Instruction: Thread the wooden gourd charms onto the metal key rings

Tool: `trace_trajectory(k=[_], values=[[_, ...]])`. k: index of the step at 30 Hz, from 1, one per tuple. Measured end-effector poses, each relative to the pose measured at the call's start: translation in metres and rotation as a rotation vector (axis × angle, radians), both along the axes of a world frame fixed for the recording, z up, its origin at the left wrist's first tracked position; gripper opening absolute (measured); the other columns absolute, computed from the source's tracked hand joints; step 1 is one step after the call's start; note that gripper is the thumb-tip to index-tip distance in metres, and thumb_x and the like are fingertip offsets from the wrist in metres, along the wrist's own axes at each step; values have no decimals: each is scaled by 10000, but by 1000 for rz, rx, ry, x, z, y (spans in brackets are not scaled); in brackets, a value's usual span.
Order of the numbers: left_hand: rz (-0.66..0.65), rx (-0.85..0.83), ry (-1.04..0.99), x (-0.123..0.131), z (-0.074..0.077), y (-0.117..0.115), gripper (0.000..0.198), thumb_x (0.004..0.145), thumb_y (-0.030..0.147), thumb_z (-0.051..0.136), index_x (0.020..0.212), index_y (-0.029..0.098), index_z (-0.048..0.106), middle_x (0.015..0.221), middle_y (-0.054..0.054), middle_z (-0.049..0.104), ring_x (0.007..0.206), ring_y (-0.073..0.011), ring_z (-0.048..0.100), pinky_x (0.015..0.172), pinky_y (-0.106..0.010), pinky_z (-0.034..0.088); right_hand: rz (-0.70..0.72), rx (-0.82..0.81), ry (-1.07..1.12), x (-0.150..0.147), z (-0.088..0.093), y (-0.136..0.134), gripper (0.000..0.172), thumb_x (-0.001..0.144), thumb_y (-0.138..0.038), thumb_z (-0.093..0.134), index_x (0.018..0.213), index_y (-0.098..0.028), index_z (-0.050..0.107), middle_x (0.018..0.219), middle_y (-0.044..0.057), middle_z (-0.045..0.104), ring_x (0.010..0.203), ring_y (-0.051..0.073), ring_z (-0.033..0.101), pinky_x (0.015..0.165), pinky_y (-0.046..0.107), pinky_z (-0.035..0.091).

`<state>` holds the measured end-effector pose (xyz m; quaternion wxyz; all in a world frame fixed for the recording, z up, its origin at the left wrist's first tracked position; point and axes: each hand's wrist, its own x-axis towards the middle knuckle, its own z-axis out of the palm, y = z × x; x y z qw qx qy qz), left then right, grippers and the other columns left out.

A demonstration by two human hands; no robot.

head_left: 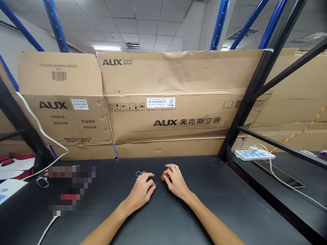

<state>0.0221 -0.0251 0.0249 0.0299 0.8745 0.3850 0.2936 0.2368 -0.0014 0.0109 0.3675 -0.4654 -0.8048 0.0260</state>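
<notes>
- We have our left hand (142, 189) at the middle of the matte black tabletop (163, 217), its fingers bent and pointing away and to the right; we cannot tell whether they grip anything.
- Just beyond its knuckles lie several thin, pale, round loops (139, 174), partly covered by that hand; their outlines are rounded, so we read neither a long axis nor a pointing direction from them.
- Our right hand (175, 179) is curled over a small cluster of shiny orange-brown pieces (162, 177), pointing away and to the left; we cannot tell whether it is closed on them.
- The cluster shows at the fingers' left side and between them; the hand hides too much for us to judge its long axis.
- Loops and cluster sit near each other, loops to the left.
- Behind them, tall brown cardboard panels printed "AUX" (163, 122) wall off the table's far edge.
- To our left are a blurred, pixelated patch (73, 190), a small grey-rimmed oval object (42, 182) and a white cable (38, 119).
- To our right, past a slanting black metal post (245, 102), a white-and-blue power strip (242, 155) and a dark flat rectangular slab (281, 175) lie on the neighbouring surface.
</notes>
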Motion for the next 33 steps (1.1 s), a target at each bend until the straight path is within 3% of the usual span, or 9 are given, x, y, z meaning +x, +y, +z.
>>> trace_trajectory(k=[4,6,9,12,17,24,28,30,33], values=[[136,14,6,-8,-5,10,116,879,226,514,802,194,595,1182,-94,570,1125,-262,517,923,-445,437,-32,-3,-58,-3,0,-3,176,898,-208,460,950,-205,627,1192,107,535,1151,265,436,975,460,395],[187,-5,19,-13,-9,15,113,871,255,535,922,201,619,1233,-100,561,1175,-270,499,945,-450,433,-64,-20,-83,-4,1,-5,205,901,-215,455,996,-217,637,1221,99,536,1164,262,434,971,450,396],[221,-38,58,-21,-18,23,301,896,318,505,1177,251,593,1378,-75,490,1263,-275,450,1023,-468,389,-97,-50,-132,-3,0,-5,248,892,-328,508,1086,-243,636,1312,83,503,1251,288,370,1015,469,349],[218,-94,95,-26,-27,30,352,940,363,424,1247,280,576,1395,-59,491,1309,-275,414,1076,-482,335,-83,-84,-214,-1,-4,-3,387,845,-479,564,1168,-274,617,1380,76,465,1308,331,314,1061,532,265],[244,-152,114,-38,-29,42,359,950,345,400,1244,267,592,1401,-60,484,1316,-253,411,1095,-454,321,-112,-89,-244,4,-11,7,326,931,-339,435,1173,-243,631,1342,67,526,1305,266,370,1083,451,286],[382,-101,155,-52,-23,52,361,934,274,406,1206,178,623,1361,-117,521,1304,-270,427,1095,-466,319,-170,-79,-234,12,-13,16,332,919,-275,436,1179,-206,631,1301,84,564,1280,272,415,1071,455,321],[344,37,109,-40,-20,41,360,938,273,401,1223,173,596,1362,-105,523,1305,-259,426,1109,-471,305,-184,10,-198,6,-8,10,352,910,-195,412,1198,-191,614,1333,112,528,1309,282,382,1098,502,274],[255,47,81,-29,-19,30,382,945,325,414,1277,188,545,1396,-95,487,1317,-253,410,1099,-461,333,-114,46,-154,0,-6,5,362,914,-188,399,1216,-168,597,1356,124,501,1328,275,357,1102,498,285],[80,-14,122,-12,-19,14,446,929,405,458,1331,213,488,1421,-81,458,1330,-248,391,1090,-440,360,122,-4,-113,-11,-6,-5,378,929,-204,387,1269,-172,550,1383,103,476,1309,213,397,1087,394,358]])
